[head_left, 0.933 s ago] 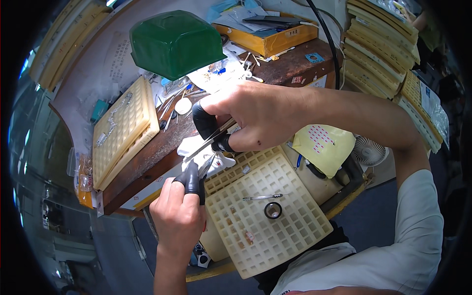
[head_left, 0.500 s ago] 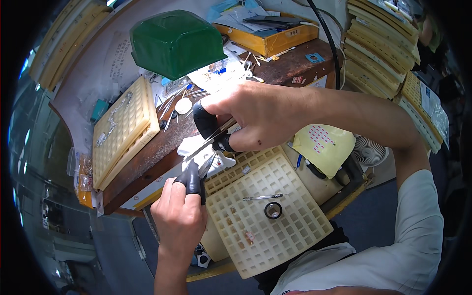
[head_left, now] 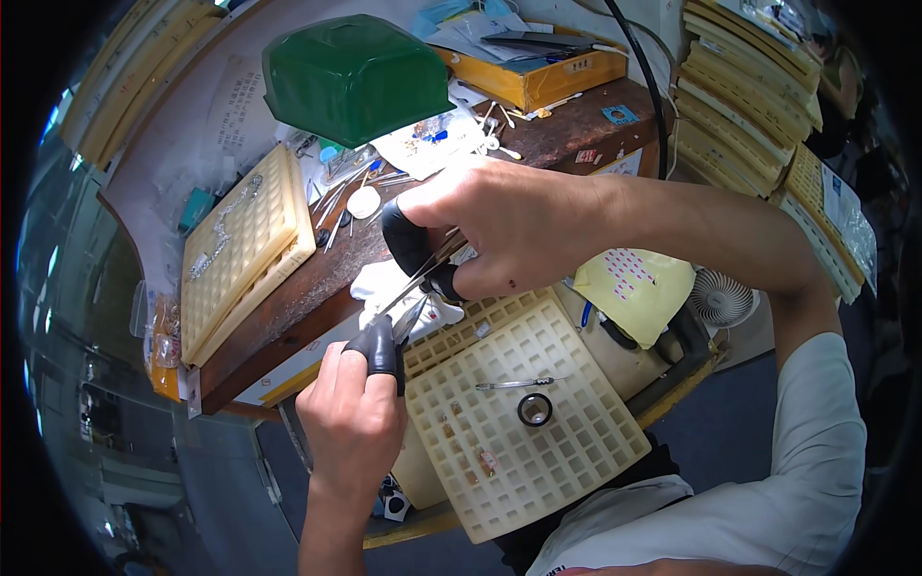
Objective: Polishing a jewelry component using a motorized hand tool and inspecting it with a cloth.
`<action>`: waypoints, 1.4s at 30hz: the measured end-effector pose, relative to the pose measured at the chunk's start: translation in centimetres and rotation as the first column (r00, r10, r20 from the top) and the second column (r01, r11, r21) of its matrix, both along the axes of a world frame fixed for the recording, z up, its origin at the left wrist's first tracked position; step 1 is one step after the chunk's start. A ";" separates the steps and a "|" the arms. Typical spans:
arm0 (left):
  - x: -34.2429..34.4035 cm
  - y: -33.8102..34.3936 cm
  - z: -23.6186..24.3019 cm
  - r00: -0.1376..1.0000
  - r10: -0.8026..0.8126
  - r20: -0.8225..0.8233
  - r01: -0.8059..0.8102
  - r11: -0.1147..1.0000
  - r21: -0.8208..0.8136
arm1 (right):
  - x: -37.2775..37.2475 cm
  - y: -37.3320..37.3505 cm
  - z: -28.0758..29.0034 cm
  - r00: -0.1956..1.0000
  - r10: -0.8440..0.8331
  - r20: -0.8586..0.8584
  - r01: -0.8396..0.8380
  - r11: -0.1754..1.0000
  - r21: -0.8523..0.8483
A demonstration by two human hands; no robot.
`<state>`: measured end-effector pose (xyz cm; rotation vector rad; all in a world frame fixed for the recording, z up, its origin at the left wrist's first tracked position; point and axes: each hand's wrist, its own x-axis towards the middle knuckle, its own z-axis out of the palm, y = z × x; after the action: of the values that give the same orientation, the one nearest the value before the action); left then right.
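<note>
My right hand (head_left: 509, 226), with black finger covers on thumb and forefinger, is closed on a pair of slim metal tweezers (head_left: 423, 276) that slants down to the left. The tips reach the fingertips of my left hand (head_left: 353, 408). This left hand also has black covers on its fingers and is pinched shut. Beside its fingertips a pointed metal tool (head_left: 411, 319) sticks up, seemingly held there. Any small piece between the fingertips is too small to make out. A white cloth (head_left: 379, 280) lies just behind, at the bench edge.
Below my hands lies a cream grid tray (head_left: 538, 461) bearing a black-rimmed loupe (head_left: 534, 410), a slim pen-like tool (head_left: 514, 384) and small bagged pieces. A green lamp shade (head_left: 355, 82) hangs over the bench. Another tray (head_left: 240, 250) with a chain stands left; a fan (head_left: 722, 298) is right.
Both hands keep nearly the same pose, with only a slight shift of the tweezers against the left fingertips. The whole view has moved a little.
</note>
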<state>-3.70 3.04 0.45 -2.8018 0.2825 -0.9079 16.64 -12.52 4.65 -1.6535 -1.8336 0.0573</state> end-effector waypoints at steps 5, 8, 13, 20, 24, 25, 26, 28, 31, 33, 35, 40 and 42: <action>0.0 0.0 -0.1 1.000 0.010 0.004 -0.010 1.000 0.002 | -0.2 -0.2 0.3 1.000 -0.026 0.001 0.026 0.999 -0.031; 0.0 0.1 -0.2 1.000 0.001 0.013 -0.001 1.000 -0.008 | 0.1 0.0 -0.2 0.999 0.026 -0.034 -0.025 0.999 0.046; 0.0 0.6 -0.8 0.999 -0.033 0.023 0.034 0.999 -0.021 | 0.4 0.0 -0.9 0.998 0.033 -0.051 -0.028 0.996 0.082; 0.0 0.4 -0.6 1.000 -0.031 0.005 0.031 0.999 -0.043 | 0.7 -0.5 -1.2 0.995 0.061 -0.079 -0.050 0.989 0.139; 0.1 0.1 -0.3 1.000 -0.009 0.023 0.010 1.000 -0.024 | 0.9 -1.0 -1.1 1.000 -0.018 0.006 0.017 0.986 0.165; 0.1 0.1 -0.3 1.000 -0.011 0.029 0.012 1.000 -0.023 | 0.9 -1.1 -1.0 0.999 -0.037 -0.012 0.038 0.987 0.159; 0.1 0.0 -0.3 0.999 -0.013 0.029 0.014 1.000 -0.021 | 0.8 -1.5 -0.6 0.999 -0.039 -0.013 0.040 0.986 0.160; 0.0 0.1 -0.2 1.000 0.000 -0.001 0.000 0.999 -0.035 | 0.5 -2.1 0.5 0.977 -0.188 0.100 0.186 0.982 0.030; -0.1 0.1 -0.2 1.000 0.003 -0.001 -0.003 1.000 -0.026 | 1.1 -2.3 0.6 0.913 -0.321 0.251 0.309 0.947 0.087; -0.1 0.1 -0.2 1.000 -0.010 0.003 0.011 1.000 -0.023 | 2.3 -2.4 0.4 0.892 -0.330 0.308 0.299 0.943 0.145; 0.0 0.2 -0.5 1.000 -0.019 0.005 0.019 1.000 -0.022 | 3.1 -2.2 0.4 0.857 -0.353 0.374 0.280 0.931 0.236; -0.1 0.1 -0.3 1.000 -0.007 -0.009 0.007 1.000 -0.023 | 4.0 -2.1 0.7 0.868 -0.386 0.313 0.348 0.922 0.172; -0.2 0.2 -0.1 1.000 -0.012 -0.017 0.012 1.000 -0.029 | 4.5 -2.0 0.6 0.859 -0.397 0.322 0.361 0.917 0.168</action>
<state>-3.90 3.20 0.32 -2.8381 0.2916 -0.8984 21.10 -14.56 5.28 -2.0191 -1.6788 -0.5275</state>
